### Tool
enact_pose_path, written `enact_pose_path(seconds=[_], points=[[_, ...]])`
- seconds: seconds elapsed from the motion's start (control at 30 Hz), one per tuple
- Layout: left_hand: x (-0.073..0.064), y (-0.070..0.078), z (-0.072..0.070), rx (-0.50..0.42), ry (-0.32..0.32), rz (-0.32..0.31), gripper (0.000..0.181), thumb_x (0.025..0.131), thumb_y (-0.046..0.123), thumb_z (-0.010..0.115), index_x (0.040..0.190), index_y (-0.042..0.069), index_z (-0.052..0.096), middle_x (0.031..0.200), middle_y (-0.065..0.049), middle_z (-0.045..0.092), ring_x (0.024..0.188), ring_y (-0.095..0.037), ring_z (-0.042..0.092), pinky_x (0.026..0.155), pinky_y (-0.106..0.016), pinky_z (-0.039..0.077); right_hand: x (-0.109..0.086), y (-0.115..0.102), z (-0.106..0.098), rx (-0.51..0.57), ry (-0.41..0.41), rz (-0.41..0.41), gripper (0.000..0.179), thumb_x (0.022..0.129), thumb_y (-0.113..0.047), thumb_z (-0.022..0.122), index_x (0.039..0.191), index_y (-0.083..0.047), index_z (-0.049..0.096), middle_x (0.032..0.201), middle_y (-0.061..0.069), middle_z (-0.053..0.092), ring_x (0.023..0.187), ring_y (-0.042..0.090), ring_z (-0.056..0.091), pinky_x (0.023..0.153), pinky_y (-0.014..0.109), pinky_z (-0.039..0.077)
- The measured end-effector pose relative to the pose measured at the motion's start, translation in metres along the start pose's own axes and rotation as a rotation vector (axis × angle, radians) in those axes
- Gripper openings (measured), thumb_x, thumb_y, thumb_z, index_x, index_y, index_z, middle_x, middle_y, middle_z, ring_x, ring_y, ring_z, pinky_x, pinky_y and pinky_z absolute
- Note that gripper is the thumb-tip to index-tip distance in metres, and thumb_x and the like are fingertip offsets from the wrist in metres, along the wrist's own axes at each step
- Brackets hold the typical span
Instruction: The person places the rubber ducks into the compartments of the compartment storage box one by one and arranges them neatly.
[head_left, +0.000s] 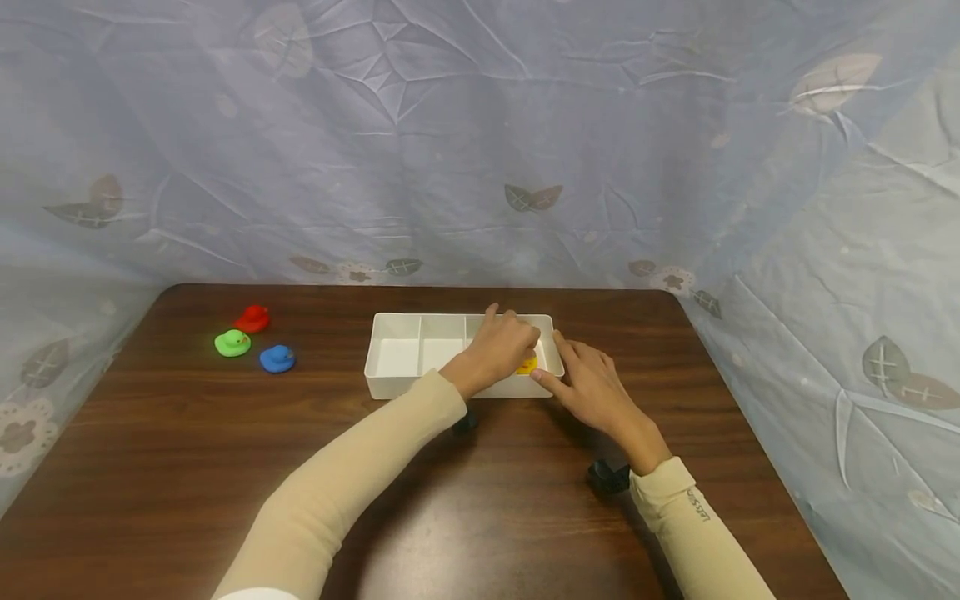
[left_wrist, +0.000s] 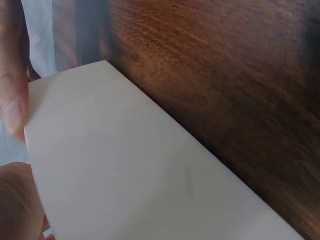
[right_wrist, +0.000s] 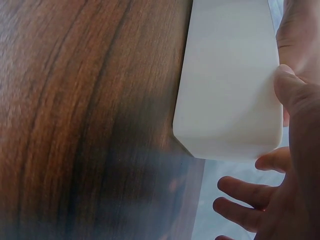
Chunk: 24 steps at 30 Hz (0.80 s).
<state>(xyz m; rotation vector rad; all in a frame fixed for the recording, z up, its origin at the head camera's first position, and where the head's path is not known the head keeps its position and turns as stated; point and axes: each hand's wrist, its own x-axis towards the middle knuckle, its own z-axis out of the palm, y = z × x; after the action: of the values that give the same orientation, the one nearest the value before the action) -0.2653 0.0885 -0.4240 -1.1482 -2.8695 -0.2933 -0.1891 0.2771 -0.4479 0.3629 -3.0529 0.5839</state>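
A white tray (head_left: 392,387) with several compartments stands on the table. My left hand (head_left: 498,346) reaches over its right end compartment, little finger raised, the other fingers bent down around a small yellow duck (head_left: 527,366). Most of that duck and the fingertips are hidden under the hand. My right hand (head_left: 592,385) holds the tray's right front corner. In the right wrist view, its thumb (right_wrist: 286,80) lies at the rim and the index finger touches the end wall, while the remaining fingers stretch out beside the tray. The left wrist view mostly shows the tray's outer wall (left_wrist: 115,150).
Three toy ducks sit at the table's far left: a red duck (head_left: 252,319), a green duck (head_left: 232,342) and a blue duck (head_left: 277,358). The dark wooden table (head_left: 450,517) ends at a patterned curtain (head_left: 450,167) behind and on both sides.
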Motion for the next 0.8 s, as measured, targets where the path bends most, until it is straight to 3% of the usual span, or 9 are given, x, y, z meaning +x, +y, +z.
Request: enact_pose_path(seconds=[0.67,0.8], points=[[0.000,0.009,0.004,0.071,0.035,-0.039,0.022,0.100,0.032,0.076,0.113,0.014,0.077,0.109,0.000,0.082,0.114,-0.029,0.073,0.125,-0.067,0.037,0.001,-0.003,-0.001,-0.012,0.002,0.001,0.088,0.105,-0.062,0.055,0.168,-0.004,0.029,0.159,0.025,0.053,0.150,0.046,0.047,0.123,0.074,0.029],[-0.002,0.011,0.004,0.117,0.041,-0.023,0.030,0.102,0.037,0.072,0.124,0.016,0.075,0.123,-0.001,0.079,0.123,-0.029,0.070,0.126,-0.064,0.037,-0.001,-0.002,-0.001,-0.007,-0.004,0.007,0.089,0.106,-0.063,0.052,0.168,-0.004,0.028,0.160,0.025,0.051,0.151,0.046,0.046,0.124,0.074,0.028]])
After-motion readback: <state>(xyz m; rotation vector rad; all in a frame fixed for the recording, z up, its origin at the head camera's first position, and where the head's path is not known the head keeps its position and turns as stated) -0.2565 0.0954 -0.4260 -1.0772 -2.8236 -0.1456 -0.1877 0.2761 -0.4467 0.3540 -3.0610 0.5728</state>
